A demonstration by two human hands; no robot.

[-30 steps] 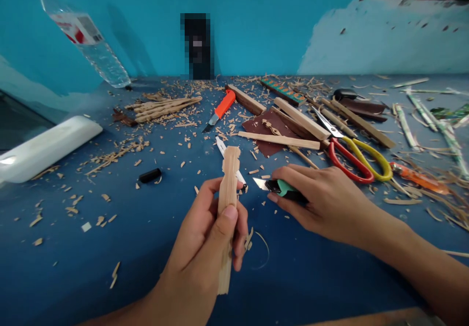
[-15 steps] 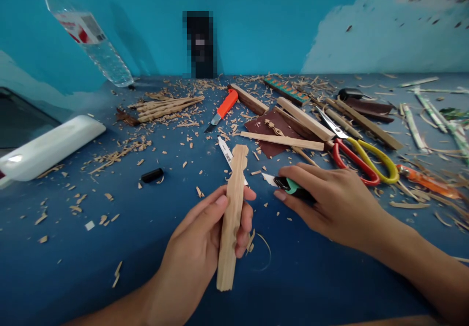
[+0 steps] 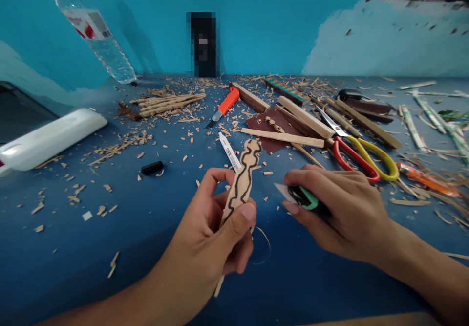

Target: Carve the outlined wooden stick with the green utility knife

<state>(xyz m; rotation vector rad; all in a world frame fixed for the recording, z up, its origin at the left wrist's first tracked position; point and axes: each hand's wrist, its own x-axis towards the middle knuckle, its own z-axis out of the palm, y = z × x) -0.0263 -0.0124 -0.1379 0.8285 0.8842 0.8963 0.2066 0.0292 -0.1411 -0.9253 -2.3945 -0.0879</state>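
My left hand [image 3: 216, 238] is closed round a flat wooden stick [image 3: 244, 177] with a wavy black outline drawn on its face and notches cut in its upper end. It holds the stick tilted up over the blue table [image 3: 110, 228]. My right hand [image 3: 340, 208] grips a green-and-black utility knife [image 3: 302, 196], its short blade pointing left towards the stick, a little apart from it. A white marker pen [image 3: 229, 151] lies on the table just behind the stick.
Wood shavings litter the table. Behind lie an orange-handled knife [image 3: 223, 105], wooden strips [image 3: 282, 138], brown sandpaper [image 3: 273, 125], red-and-yellow scissors [image 3: 361, 157], a bundle of carved sticks [image 3: 168, 103], a black cap [image 3: 152, 167], a white case [image 3: 51, 138] and a leaning water bottle [image 3: 98, 35].
My left hand has turned the stick over, so its drawn wavy outline now faces me, and closed its thumb on it. My right hand with the knife has shifted slightly nearer.
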